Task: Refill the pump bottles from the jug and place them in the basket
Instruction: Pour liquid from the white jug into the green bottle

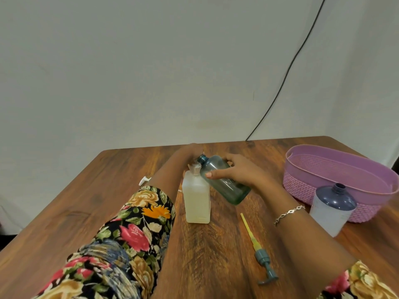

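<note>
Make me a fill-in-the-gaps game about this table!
1. The green bottle is held by the ____ hand.
2. The pump lies on the ____.
3. The blue bottle stands in front of the purple ____.
Missing words: right; table; basket.

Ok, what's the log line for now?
right hand grips tilted teal see-through plastic bottle | left hand behind square milky bottle, grip hidden | teal pump lies on wooden table | purple woven basket: no bottles seen
</note>
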Action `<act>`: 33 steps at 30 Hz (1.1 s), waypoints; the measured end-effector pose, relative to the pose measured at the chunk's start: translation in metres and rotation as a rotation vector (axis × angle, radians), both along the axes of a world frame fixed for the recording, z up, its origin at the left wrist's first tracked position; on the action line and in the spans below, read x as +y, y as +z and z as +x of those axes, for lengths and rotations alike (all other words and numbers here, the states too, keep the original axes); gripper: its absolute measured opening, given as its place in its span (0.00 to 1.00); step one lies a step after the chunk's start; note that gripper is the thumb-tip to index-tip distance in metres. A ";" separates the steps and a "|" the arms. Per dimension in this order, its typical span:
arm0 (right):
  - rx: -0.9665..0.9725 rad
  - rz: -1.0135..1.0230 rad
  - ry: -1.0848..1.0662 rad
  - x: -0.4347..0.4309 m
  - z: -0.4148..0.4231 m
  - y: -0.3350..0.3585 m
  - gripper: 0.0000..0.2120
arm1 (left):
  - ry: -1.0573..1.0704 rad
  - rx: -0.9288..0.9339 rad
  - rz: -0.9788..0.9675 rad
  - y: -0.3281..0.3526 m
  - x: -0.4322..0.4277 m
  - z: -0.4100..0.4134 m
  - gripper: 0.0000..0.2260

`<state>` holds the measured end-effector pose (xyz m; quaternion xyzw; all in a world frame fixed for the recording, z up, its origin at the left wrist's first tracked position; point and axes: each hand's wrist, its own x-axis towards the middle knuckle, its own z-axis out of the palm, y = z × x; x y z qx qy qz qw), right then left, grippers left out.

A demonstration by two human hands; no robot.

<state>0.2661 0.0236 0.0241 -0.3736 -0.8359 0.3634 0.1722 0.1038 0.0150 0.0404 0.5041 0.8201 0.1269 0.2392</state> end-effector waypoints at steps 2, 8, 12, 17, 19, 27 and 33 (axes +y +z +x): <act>0.021 -0.012 0.014 -0.001 0.002 0.003 0.33 | 0.017 -0.084 0.039 0.004 -0.003 -0.001 0.12; 0.019 -0.003 0.015 0.000 0.004 0.006 0.32 | -0.018 -0.055 -0.017 0.011 -0.007 0.005 0.10; 0.011 -0.032 0.020 0.001 0.003 -0.004 0.34 | 0.002 0.062 -0.015 0.001 -0.002 0.000 0.07; 0.019 -0.026 0.010 0.000 0.003 -0.007 0.34 | 0.038 0.067 -0.024 -0.001 -0.003 0.003 0.09; 0.032 -0.027 0.002 -0.001 0.003 -0.005 0.35 | 0.058 0.003 -0.002 0.004 -0.003 0.005 0.10; 0.021 -0.007 -0.011 -0.002 0.003 0.005 0.32 | 0.135 -0.082 0.044 0.009 -0.004 0.008 0.10; -0.044 0.029 -0.009 -0.004 0.002 0.001 0.33 | 0.190 -0.114 0.116 -0.004 -0.001 0.008 0.09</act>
